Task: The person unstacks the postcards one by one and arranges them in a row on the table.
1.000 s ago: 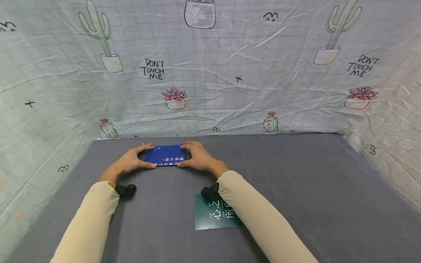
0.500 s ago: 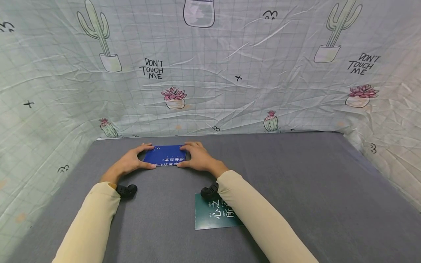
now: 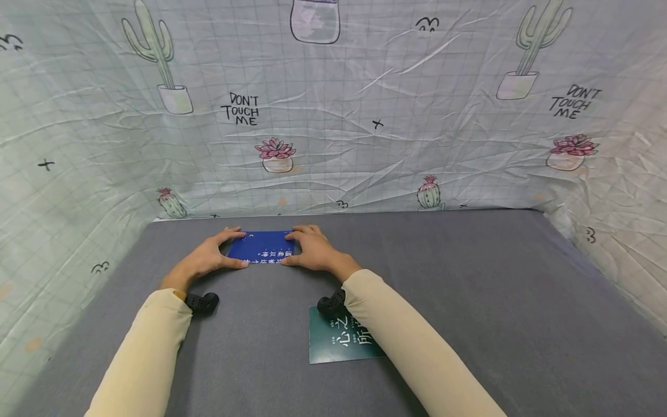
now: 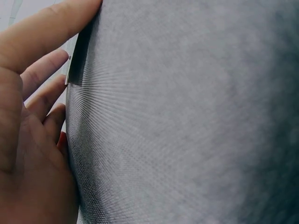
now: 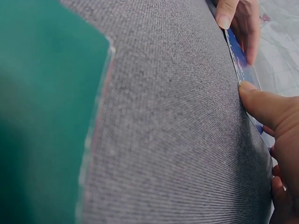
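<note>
A thin blue notebook [image 3: 261, 248] with white characters, upside down to the camera, lies near the far edge of the grey table, left of centre. My left hand [image 3: 203, 256] holds its left end, thumb at the near edge and fingers at the far edge. At the right end my right hand [image 3: 319, 250] grips it the same way. The right wrist view shows both thumbs against the near edge of the blue notebook [image 5: 238, 58]. In the left wrist view the left hand [image 4: 35, 121] has its thumb and fingers at a thin pale edge; the cover is out of sight there.
A green notebook [image 3: 336, 341] with white characters lies closer to me, partly covered by the right forearm. Grey cloth covers the table [image 3: 469, 301]. A pale cactus-print curtain [image 3: 344, 127] hangs behind the table and along both sides.
</note>
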Demonstrator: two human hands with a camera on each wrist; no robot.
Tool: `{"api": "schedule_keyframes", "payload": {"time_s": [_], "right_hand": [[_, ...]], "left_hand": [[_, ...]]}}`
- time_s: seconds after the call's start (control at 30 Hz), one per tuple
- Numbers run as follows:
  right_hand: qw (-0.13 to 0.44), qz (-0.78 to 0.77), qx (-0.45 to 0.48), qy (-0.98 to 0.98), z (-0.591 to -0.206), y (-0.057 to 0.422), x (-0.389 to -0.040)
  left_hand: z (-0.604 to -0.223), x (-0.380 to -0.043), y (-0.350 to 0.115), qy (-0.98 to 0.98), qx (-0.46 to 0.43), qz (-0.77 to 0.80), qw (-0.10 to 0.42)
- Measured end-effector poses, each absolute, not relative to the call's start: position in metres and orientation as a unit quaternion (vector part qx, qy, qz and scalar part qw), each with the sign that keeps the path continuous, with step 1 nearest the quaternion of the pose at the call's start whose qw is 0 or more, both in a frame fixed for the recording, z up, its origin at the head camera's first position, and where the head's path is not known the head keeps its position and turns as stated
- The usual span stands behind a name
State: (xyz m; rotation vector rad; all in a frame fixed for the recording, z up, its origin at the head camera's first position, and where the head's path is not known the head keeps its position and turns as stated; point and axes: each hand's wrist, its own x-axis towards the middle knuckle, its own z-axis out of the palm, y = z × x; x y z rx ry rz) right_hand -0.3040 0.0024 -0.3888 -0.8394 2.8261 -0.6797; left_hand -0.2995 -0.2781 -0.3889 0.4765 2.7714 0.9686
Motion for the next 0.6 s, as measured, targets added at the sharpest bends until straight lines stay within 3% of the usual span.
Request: {"api": "schedule_keyframes", "payload": {"time_s": [0.6], "right_hand": [[0.055,-0.224,-0.282,0.931,-0.3878,0.0041,-0.3043]], "left_hand": [[-0.3892,-0.2994,-0.2785,0.926,0.165,0.332,0.077]]}}
